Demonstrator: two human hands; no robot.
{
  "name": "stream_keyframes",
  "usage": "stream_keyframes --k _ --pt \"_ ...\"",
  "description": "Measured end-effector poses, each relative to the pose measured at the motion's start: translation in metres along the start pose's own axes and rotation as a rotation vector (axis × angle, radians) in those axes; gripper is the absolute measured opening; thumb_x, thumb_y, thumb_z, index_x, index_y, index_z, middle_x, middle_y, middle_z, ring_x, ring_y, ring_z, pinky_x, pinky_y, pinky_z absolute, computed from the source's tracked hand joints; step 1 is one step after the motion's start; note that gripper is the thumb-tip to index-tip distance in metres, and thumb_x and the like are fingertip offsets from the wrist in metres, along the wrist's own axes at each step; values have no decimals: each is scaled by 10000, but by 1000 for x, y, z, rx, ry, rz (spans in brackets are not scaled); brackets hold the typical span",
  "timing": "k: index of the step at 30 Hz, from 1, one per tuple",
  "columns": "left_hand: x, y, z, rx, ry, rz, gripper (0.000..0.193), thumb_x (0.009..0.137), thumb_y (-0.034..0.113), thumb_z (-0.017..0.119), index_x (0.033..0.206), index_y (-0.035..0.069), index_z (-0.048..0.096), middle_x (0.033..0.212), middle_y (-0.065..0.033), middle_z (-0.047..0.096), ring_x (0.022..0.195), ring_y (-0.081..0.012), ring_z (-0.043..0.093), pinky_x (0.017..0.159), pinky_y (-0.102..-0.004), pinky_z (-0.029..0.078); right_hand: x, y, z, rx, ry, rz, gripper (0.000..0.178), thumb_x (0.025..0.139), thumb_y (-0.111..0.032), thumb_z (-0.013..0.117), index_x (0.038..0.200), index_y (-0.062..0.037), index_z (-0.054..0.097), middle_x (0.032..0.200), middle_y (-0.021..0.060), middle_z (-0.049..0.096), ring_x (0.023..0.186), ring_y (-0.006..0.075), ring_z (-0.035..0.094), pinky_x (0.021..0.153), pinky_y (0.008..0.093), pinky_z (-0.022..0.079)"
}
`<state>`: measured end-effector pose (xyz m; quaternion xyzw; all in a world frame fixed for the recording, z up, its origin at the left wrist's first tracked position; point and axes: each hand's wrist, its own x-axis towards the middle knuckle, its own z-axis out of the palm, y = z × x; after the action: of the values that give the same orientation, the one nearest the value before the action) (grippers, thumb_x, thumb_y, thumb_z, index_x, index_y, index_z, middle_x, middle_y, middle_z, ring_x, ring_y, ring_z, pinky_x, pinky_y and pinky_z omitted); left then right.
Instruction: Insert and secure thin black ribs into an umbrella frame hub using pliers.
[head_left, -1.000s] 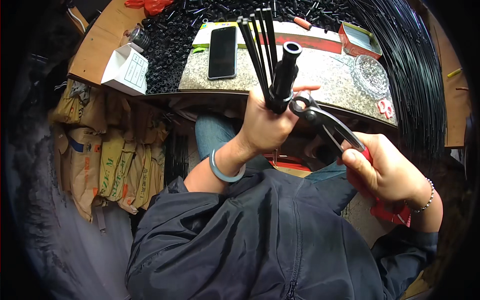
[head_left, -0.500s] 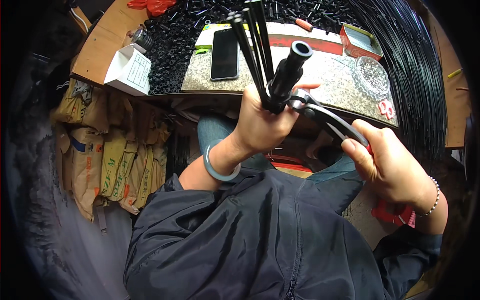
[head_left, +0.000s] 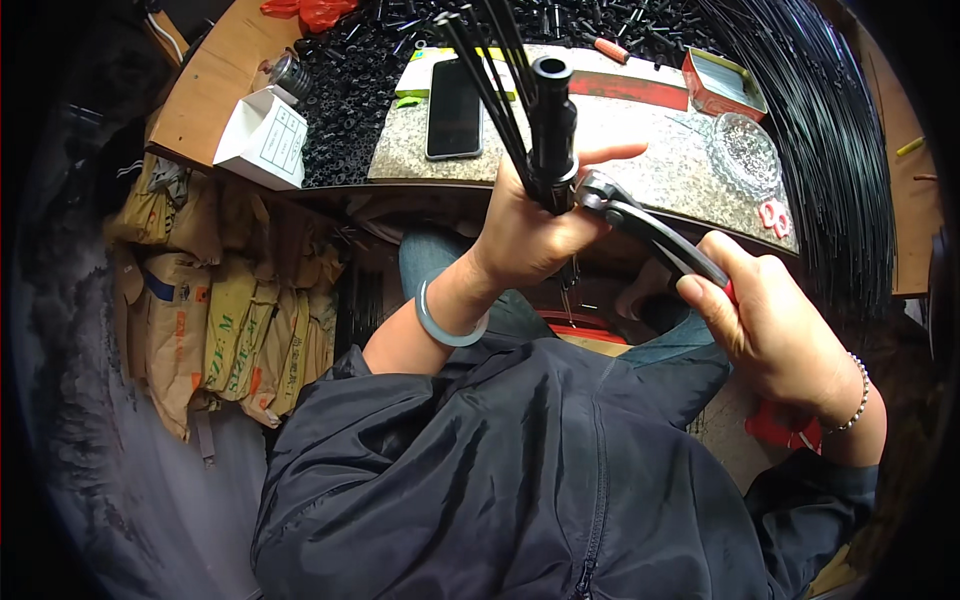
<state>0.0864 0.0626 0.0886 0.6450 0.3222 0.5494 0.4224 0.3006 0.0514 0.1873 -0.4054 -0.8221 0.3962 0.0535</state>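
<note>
My left hand is wrapped round the base of a black tubular part, which stands upright with its hollow end toward me. Several thin black rods fan up and to the left from beside it, like the ribs of an umbrella frame. One finger of that hand points out to the right behind the part. My right hand grips the handles of a pair of pliers. Their jaws are at the right side of the part's base, by my left fingers; what they bite on is too small to tell.
On the bench lie a mottled board, a phone, a white box, a glass dish and a red tin. Loose black parts cover the back. Long black rods hang at right; sacks stand at left.
The tubular part has swung to the left and more upright, with the rods moving along. The pliers' jaws have shifted slightly up and left, staying beside its base.
</note>
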Motion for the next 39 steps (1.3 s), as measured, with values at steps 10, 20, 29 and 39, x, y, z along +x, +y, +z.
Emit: stream_keyframes --k 10,20,29,39 --pt "6 -4 5 329 158 138 233 756 -15 661 988 5 668 569 55 488 501 -7 398 458 -174 322 6 7 12 -317 130 -2 246 906 -216 520 904 18 446 578 170 557 570 365 571 534 403 442" --pt "-2 12 -30 -553 272 13 285 902 53 461 1161 -51 515 462 35 342 355 -51 306 374 -208 308 93 150 55 -785 632 -8 418 816 -255 597 1158 -43 484 969 150 522 889 325 526 747 404 424" --pt "-50 29 -11 -933 752 78 330 912 397 483 809 87 529 930 -94 596 882 -212 591 801 -357 485 -13 56 120 242 -82 -313 809 680 -427 755 1253 19 397 1148 154 537 997 242 540 881 359 427" --pt "-113 -32 9 -809 -263 -858 605 846 580 426 977 17 604 1006 -134 627 785 -220 642 693 -329 523 26 77 113 1095 608 -777 325 930 -371 450 853 -63 522 620 78 554 519 174 513 536 337 436"
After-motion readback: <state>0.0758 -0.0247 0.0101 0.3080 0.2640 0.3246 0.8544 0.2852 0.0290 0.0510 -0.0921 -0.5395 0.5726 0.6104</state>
